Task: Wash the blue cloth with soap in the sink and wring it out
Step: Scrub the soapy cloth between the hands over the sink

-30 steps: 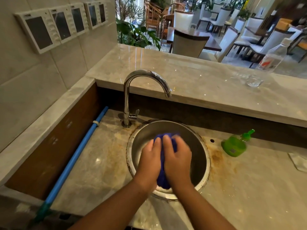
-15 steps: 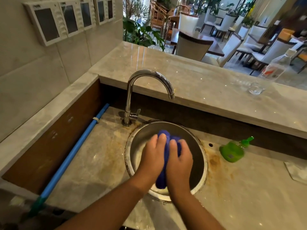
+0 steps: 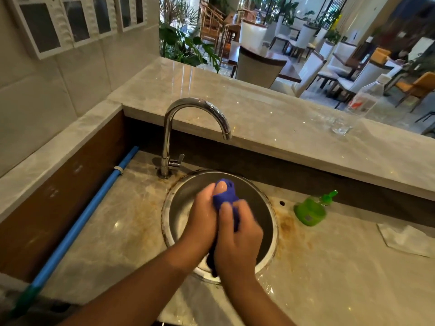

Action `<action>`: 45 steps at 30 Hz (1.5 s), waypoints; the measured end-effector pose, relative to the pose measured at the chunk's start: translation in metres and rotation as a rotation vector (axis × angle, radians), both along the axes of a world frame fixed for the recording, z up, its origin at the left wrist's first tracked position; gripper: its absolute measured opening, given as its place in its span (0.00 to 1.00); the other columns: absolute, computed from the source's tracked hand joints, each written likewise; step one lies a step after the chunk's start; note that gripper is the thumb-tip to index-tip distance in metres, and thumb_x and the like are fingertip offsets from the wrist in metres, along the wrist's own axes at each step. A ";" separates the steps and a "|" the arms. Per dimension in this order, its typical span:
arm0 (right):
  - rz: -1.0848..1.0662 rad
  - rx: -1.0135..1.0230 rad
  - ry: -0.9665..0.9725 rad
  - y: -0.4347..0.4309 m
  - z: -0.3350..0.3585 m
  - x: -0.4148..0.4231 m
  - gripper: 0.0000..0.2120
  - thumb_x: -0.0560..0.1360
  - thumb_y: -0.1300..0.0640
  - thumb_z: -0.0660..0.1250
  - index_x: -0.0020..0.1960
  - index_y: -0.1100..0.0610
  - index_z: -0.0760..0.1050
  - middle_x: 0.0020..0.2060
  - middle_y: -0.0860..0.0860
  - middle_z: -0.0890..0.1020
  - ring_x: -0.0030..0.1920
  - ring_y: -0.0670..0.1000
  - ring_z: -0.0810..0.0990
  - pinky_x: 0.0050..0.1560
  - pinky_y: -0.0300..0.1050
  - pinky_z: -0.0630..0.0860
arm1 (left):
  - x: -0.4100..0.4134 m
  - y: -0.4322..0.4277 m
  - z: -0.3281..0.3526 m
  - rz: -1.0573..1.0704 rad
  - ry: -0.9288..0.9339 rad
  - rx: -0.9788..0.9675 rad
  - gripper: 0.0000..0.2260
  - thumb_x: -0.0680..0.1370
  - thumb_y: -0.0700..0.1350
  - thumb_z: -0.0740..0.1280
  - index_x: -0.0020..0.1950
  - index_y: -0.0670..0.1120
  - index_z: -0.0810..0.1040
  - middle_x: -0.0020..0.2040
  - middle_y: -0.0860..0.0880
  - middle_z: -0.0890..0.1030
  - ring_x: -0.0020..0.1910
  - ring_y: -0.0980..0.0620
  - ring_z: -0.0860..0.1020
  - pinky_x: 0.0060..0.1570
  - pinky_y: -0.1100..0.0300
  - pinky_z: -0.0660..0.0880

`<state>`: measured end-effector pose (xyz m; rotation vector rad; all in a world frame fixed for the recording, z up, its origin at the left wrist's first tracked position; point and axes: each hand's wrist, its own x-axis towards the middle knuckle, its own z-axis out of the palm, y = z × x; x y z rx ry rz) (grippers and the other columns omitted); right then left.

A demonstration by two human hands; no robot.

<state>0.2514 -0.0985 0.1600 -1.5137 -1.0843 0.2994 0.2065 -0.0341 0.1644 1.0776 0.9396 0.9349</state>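
The blue cloth (image 3: 225,195) is bunched between both hands over the round steel sink (image 3: 181,201). My left hand (image 3: 203,214) grips its left side, fingertips reaching the top of the bunch. My right hand (image 3: 237,241) grips the right side a little lower and nearer to me. A dark end of the cloth hangs below the hands near the sink's front rim. The chrome tap (image 3: 195,128) arches over the sink and no water runs from it. A green soap bottle (image 3: 310,209) lies on its side on the counter, right of the sink.
A blue pipe (image 3: 94,203) runs along the counter's left side by the brown wall. A white cloth or paper (image 3: 404,238) lies at the far right. On the raised marble ledge (image 3: 259,109) stand a glass (image 3: 341,124) and a clear bottle (image 3: 363,100).
My hands rubbed the cloth: the left hand slid forward and the right hand drew back toward me. The cloth now bulges above my fingers. The view shifted slightly.
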 end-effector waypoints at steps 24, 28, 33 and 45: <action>-0.040 -0.208 0.201 0.023 0.000 0.044 0.15 0.81 0.57 0.64 0.36 0.59 0.73 0.27 0.48 0.73 0.28 0.46 0.70 0.31 0.40 0.69 | 0.005 -0.031 -0.002 0.033 0.096 0.012 0.14 0.83 0.52 0.58 0.46 0.48 0.79 0.37 0.47 0.83 0.36 0.55 0.82 0.38 0.63 0.79; -0.009 -0.171 0.270 0.015 -0.002 0.029 0.15 0.81 0.62 0.62 0.35 0.56 0.72 0.26 0.46 0.74 0.28 0.44 0.70 0.30 0.36 0.68 | 0.000 -0.017 0.003 0.082 0.119 0.160 0.14 0.84 0.50 0.58 0.43 0.45 0.76 0.35 0.46 0.78 0.32 0.56 0.77 0.32 0.68 0.74; 0.037 -0.178 0.061 0.009 0.000 0.021 0.16 0.81 0.58 0.64 0.34 0.51 0.71 0.26 0.45 0.73 0.28 0.43 0.71 0.30 0.35 0.68 | 0.004 -0.014 -0.002 0.080 0.072 -0.096 0.15 0.84 0.51 0.59 0.42 0.45 0.76 0.34 0.48 0.78 0.33 0.55 0.78 0.38 0.62 0.76; 0.021 -0.270 0.298 0.023 0.001 0.028 0.14 0.82 0.58 0.60 0.38 0.57 0.73 0.29 0.50 0.75 0.30 0.45 0.72 0.30 0.37 0.70 | 0.001 -0.015 0.008 0.026 0.070 -0.079 0.17 0.84 0.50 0.57 0.41 0.46 0.78 0.36 0.45 0.81 0.36 0.50 0.82 0.42 0.55 0.78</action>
